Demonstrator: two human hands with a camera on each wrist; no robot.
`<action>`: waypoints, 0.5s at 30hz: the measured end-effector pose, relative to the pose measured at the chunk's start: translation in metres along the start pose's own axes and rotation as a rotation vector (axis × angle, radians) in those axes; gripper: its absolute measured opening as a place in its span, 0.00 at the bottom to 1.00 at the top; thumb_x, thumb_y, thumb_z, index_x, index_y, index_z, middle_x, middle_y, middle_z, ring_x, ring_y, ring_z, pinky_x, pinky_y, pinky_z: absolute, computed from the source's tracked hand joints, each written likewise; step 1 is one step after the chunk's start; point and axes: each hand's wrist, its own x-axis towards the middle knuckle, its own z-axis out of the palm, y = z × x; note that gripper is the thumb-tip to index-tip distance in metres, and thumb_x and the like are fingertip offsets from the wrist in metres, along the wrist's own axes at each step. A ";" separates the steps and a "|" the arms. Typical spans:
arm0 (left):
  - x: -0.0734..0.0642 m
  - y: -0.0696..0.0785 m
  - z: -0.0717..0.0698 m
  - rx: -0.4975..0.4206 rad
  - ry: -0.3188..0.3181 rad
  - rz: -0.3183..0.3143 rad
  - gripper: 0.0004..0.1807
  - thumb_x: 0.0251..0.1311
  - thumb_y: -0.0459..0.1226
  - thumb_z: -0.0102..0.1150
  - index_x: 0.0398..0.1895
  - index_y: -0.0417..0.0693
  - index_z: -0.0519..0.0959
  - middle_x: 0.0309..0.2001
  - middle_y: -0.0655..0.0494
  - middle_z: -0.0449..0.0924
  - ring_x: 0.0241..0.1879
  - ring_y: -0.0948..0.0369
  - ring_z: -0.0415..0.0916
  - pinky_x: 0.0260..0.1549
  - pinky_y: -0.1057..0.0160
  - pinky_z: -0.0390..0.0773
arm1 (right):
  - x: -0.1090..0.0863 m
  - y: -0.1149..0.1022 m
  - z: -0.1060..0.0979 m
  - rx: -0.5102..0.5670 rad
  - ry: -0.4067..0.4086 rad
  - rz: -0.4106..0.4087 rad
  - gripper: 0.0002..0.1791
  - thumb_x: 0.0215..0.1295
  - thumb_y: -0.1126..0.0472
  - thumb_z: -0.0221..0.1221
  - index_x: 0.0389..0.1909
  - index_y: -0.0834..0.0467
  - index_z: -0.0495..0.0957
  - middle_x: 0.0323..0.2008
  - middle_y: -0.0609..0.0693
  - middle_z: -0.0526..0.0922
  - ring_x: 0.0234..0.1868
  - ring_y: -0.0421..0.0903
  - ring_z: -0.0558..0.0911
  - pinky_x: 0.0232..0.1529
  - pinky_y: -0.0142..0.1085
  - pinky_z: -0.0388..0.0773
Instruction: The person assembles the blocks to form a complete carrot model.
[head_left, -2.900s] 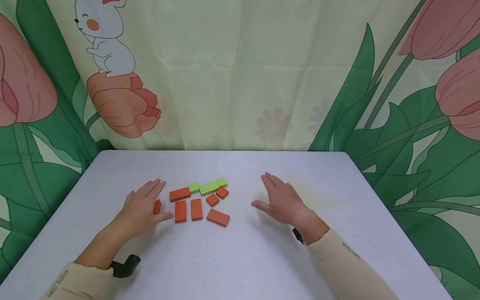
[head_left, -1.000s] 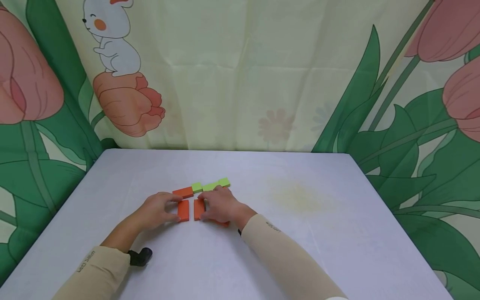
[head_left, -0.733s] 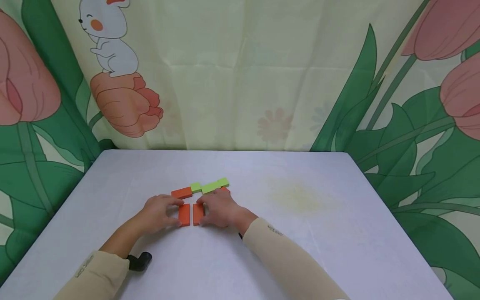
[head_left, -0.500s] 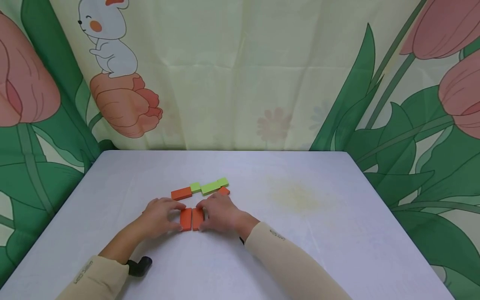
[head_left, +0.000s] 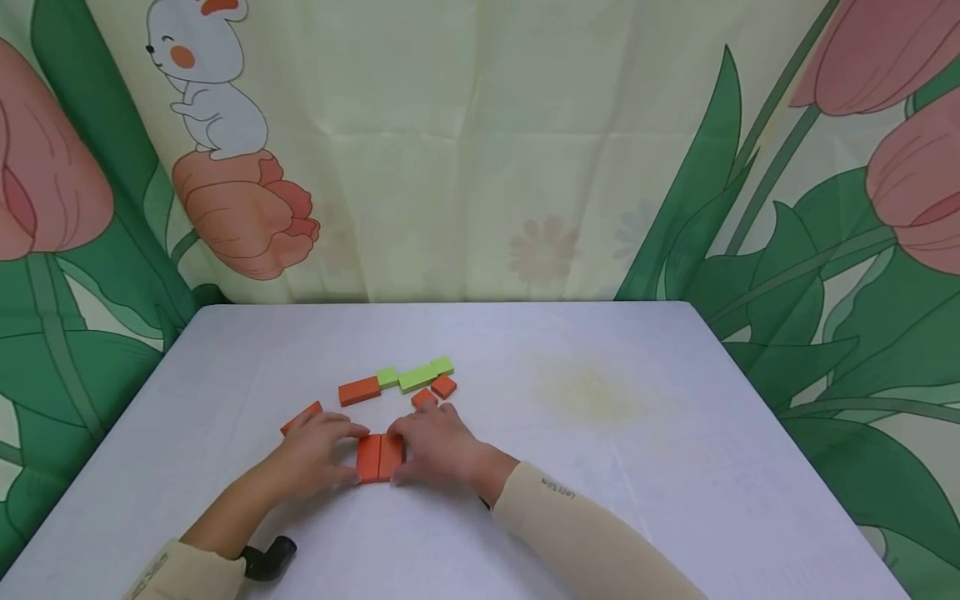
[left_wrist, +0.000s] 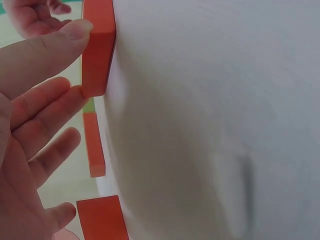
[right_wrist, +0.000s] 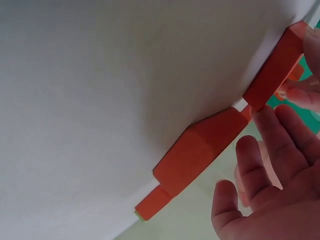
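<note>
Two flat orange-red building blocks lie side by side on the white table, long sides touching. My left hand (head_left: 315,454) pinches the left block (head_left: 368,458) by its near and far ends. In the left wrist view, the thumb presses one end of that block (left_wrist: 98,60) and fingertips touch the other. The right hand (head_left: 442,450) grips the right block (head_left: 391,457) the same way; in the right wrist view, this block (right_wrist: 275,70) sits between thumb and fingers. Another orange-red block (right_wrist: 200,147) lies beside the right fingers, hidden under that hand in the head view.
Behind the hands, an orange-red block (head_left: 359,391), two small green blocks and a longer green block (head_left: 417,379) form a row. Two small orange-red blocks (head_left: 444,386) lie just before it. One more orange-red block (head_left: 302,417) is partly behind my left hand. A printed curtain (head_left: 480,167) hangs beyond the table.
Both hands were apart and holding nothing at first. They came in, pinched the two upright-lying blocks, slid them together until they touched, and drew them nearer to me.
</note>
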 end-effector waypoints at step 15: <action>-0.012 0.002 0.000 0.009 -0.004 0.018 0.31 0.44 0.41 0.81 0.55 0.49 0.83 0.50 0.58 0.83 0.60 0.47 0.71 0.61 0.28 0.49 | -0.013 -0.011 0.004 -0.051 0.007 -0.014 0.31 0.56 0.39 0.71 0.59 0.46 0.79 0.49 0.36 0.81 0.50 0.40 0.70 0.48 0.36 0.65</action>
